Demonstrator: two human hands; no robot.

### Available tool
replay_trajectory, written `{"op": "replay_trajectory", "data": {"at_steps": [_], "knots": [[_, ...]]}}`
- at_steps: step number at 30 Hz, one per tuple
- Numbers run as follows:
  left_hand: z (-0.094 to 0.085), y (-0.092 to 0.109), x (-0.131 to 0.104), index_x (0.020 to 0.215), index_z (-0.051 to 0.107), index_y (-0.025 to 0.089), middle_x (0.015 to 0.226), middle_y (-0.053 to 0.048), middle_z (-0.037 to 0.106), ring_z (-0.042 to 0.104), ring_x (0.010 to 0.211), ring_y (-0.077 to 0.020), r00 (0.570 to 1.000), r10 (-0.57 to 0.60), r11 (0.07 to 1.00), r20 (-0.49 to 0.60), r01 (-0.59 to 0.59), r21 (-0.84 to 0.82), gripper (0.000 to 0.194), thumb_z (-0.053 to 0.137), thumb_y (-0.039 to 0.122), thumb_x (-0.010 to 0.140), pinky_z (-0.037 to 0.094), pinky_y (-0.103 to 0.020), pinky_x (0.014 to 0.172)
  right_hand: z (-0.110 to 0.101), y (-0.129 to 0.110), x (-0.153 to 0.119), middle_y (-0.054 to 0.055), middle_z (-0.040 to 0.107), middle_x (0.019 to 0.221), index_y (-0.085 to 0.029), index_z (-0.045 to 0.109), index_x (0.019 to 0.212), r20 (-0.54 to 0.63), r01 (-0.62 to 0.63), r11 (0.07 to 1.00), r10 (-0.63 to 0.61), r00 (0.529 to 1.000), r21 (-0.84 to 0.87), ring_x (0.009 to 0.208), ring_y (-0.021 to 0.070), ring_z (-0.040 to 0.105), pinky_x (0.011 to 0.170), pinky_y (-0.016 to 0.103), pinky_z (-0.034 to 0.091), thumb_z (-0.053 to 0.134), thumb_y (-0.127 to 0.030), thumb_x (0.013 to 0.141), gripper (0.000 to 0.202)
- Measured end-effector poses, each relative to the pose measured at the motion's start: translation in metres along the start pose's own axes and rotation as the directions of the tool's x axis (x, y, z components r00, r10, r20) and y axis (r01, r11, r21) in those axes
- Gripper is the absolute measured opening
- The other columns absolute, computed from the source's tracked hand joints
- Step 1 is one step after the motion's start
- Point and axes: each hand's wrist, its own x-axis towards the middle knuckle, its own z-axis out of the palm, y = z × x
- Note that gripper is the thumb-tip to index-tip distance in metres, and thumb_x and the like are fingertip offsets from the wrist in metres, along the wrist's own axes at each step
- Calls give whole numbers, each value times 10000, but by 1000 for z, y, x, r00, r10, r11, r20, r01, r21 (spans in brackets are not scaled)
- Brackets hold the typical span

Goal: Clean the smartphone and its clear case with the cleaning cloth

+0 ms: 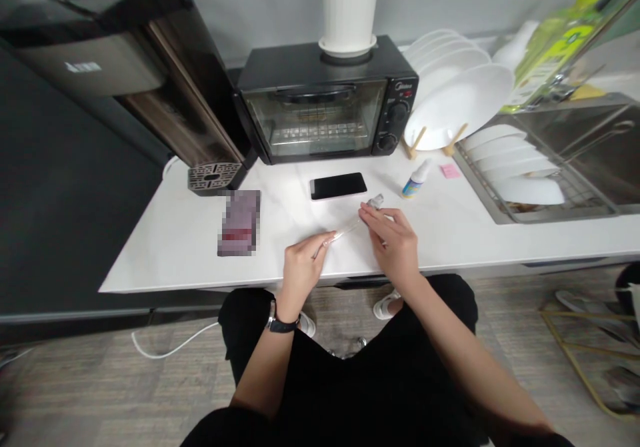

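My left hand [303, 265], with a watch on its wrist, pinches one end of a thin, see-through, strip-like object [344, 231] just above the counter's front part. From there the strip runs up and right to my right hand [393, 237]. The fingers of my right hand are closed around a crumpled grey cloth or tissue [376, 201] near the strip's far end. My fingers cover part of both things, so the strip's exact kind cannot be told. A black-screened phone [339, 186] lies just beyond the hands. A small spray bottle [416, 179] stands to their right.
On the white counter [170, 260], a blurred purple packet [240, 223] lies left and pink sticky notes [450, 171] right. Behind stand a drink dispenser [200, 100], a toaster oven [325, 113] and racked plates [457, 103]. A sink [590, 160] with bowls is at right.
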Motion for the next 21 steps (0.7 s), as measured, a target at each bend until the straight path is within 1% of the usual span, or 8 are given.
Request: {"op": "replay_trajectory", "data": {"at_steps": [4, 6, 8, 10, 13, 16, 18, 21], "knots": [[-7, -3, 2, 923, 471, 198, 875, -16, 555, 514, 777, -120, 998, -4, 1000, 60, 3, 10, 252, 341, 104, 729, 409, -234, 676, 19, -40, -16, -53, 362, 1137, -276, 301, 1128, 160, 161, 985, -168, 973, 57, 954, 171, 415, 808, 306, 413, 366, -123, 735, 426], [-10, -5, 4, 873, 489, 189, 773, -15, 569, 524, 703, -124, 996, -4, 1000, 94, 1, 26, 222, 349, 105, 722, 408, -233, 625, 22, -48, -19, -50, 389, 1119, -275, 290, 1132, 180, 185, 980, -195, 964, 71, 949, 167, 422, 806, 294, 414, 372, -131, 736, 430], [-12, -6, 7, 816, 503, 183, 684, -10, 565, 524, 631, -128, 993, -3, 999, 116, -2, 42, 183, 361, 122, 719, 403, -237, 586, 21, -44, -16, -49, 407, 1105, -276, 301, 1127, 174, 192, 978, -203, 964, 80, 950, 166, 421, 805, 292, 416, 380, -131, 734, 426], [-13, -6, 10, 826, 499, 186, 704, -11, 567, 526, 636, -132, 992, 3, 999, 124, -9, 47, 181, 357, 137, 725, 400, -243, 591, 15, -28, -11, -52, 394, 1114, -281, 314, 1118, 139, 172, 982, -182, 973, 78, 951, 170, 416, 807, 305, 414, 381, -125, 731, 423], [-13, -4, 14, 904, 477, 200, 850, -19, 561, 528, 730, -142, 993, 19, 999, 121, -23, 36, 221, 341, 154, 737, 402, -254, 640, 3, 5, 0, -49, 387, 1116, -292, 356, 1089, -13, 53, 997, -52, 999, 47, 938, 187, 418, 799, 362, 412, 364, -116, 733, 398], [-10, -3, 16, 928, 473, 224, 901, -11, 554, 528, 756, -142, 994, 24, 999, 105, -28, 36, 238, 342, 165, 738, 407, -250, 651, -3, 27, 7, -48, 412, 1095, -301, 390, 1059, -113, -26, 999, 31, 993, 42, 924, 198, 423, 785, 404, 409, 356, -115, 734, 376], [-9, -3, 16, 915, 481, 244, 890, 6, 559, 530, 753, -131, 995, 24, 998, 92, -29, 49, 236, 350, 167, 735, 409, -235, 648, 0, 25, 7, -49, 401, 1105, -299, 383, 1064, -111, -29, 998, 34, 993, 50, 929, 198, 417, 785, 408, 407, 355, -111, 734, 381], [-8, -7, 15, 902, 486, 228, 859, -3, 568, 531, 737, -129, 997, 22, 996, 79, -29, 85, 221, 357, 171, 732, 407, -233, 642, 12, -1, 2, -56, 365, 1132, -298, 344, 1092, -19, 30, 997, -28, 999, 72, 944, 190, 409, 794, 388, 408, 358, -115, 733, 404]]}}
